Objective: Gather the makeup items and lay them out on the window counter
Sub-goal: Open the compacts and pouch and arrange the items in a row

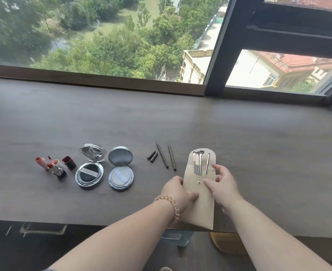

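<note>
A beige brush pouch (198,204) lies on the dark wooden window counter (259,153) with its flap open and several slim brushes (198,163) showing. My left hand (175,192) grips the pouch's left edge. My right hand (224,184) grips its right edge. To the left lie two uncapped eyeliner pencils (167,156) with their two black caps (152,155). Further left sit an open cushion compact with a white puff (121,178), an open compact with a black puff (89,174), and opened lipsticks (55,166) with a dark red cap (69,162).
The window glass and dark frame (220,55) run along the counter's far edge. The counter's front edge (83,222) is close to my arms, with a drawer handle (43,229) below it. A tan round object (225,243) sits under the counter at right.
</note>
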A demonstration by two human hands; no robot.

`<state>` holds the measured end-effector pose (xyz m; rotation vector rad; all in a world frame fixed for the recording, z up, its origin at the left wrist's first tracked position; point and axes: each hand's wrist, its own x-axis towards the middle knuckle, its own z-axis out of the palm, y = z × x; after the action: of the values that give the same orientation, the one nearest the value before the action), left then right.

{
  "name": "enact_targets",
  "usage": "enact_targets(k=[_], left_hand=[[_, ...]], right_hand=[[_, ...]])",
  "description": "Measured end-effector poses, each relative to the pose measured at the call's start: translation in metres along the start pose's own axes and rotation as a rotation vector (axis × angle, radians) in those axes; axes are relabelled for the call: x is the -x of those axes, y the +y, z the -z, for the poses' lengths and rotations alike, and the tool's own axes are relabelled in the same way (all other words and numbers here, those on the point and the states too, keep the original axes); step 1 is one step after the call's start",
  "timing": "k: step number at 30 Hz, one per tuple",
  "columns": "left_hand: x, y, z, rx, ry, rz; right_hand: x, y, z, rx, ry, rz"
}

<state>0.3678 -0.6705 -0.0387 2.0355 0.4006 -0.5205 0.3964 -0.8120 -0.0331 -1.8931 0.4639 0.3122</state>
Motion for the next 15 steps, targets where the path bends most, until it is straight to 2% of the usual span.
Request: enact_targets(k=[5,12,15], left_hand=[[-0.009,0.008,-0.022,-0.175,0.071,0.051],[-0.014,0.014,-0.03,-0.363,0.152,0.056],[-0.013,0.014,-0.03,-0.371,0.173,0.053]], right_hand=[[-0.015,0.011,0.009,0.273,0.006,0.063],[-0.028,0.018,0.0,0.516,0.074,0.153],[-0.027,0.02,-0.001,0.626,0.09,0.154]])
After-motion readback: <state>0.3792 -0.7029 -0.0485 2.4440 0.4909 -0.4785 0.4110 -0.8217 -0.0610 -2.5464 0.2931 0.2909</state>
